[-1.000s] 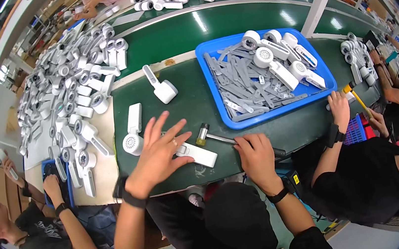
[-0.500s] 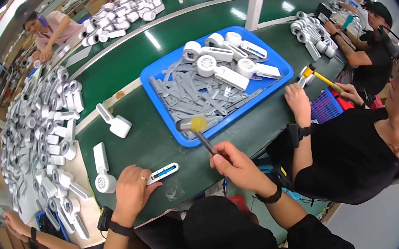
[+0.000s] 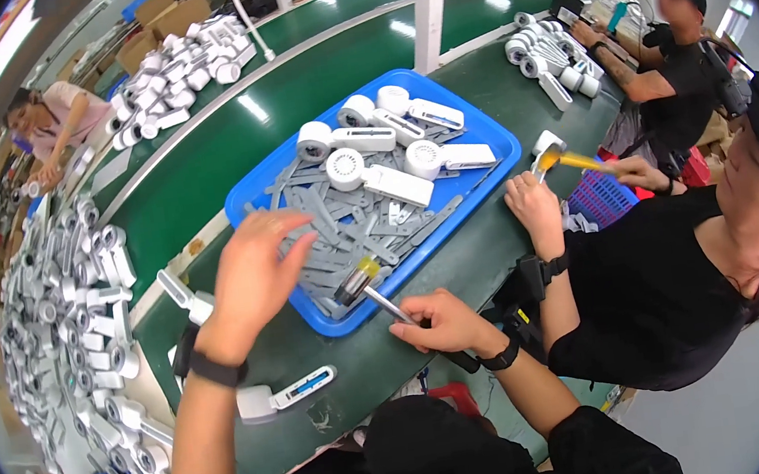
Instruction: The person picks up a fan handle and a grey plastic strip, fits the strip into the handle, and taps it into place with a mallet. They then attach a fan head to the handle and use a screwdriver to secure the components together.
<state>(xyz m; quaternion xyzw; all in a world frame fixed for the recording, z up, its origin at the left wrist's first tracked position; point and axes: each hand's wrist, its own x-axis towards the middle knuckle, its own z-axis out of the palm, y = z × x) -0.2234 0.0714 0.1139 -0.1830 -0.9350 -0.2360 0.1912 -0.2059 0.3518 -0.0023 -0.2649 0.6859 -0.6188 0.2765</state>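
My right hand [image 3: 444,322] is closed round the handle of a mallet [image 3: 358,279] with a black and yellow head. The head hovers over the near edge of a blue tray [image 3: 322,324]. My left hand [image 3: 255,266] reaches over the tray's left edge, thumb and fingers apart, beside long grey plastic strips [image 3: 339,218] heaped inside. On the bench below that hand lies a white handheld-fan body [image 3: 290,393] with a blue part in its open handle slot; neither hand touches it. Several white fan bodies [image 3: 399,183] lie on the strips, at the tray's far and right side.
Another white fan part [image 3: 186,297] lies left of the tray. A big heap of grey and white parts [image 3: 77,321] fills the left. On the right, a co-worker's hand [image 3: 535,208] is beside a yellow-handled mallet [image 3: 579,163]. A white post [image 3: 430,8] stands behind the tray.
My left hand has let go of the white fan body and moved up over the tray's left side. My right hand has lowered the mallet slightly. The view has shifted.
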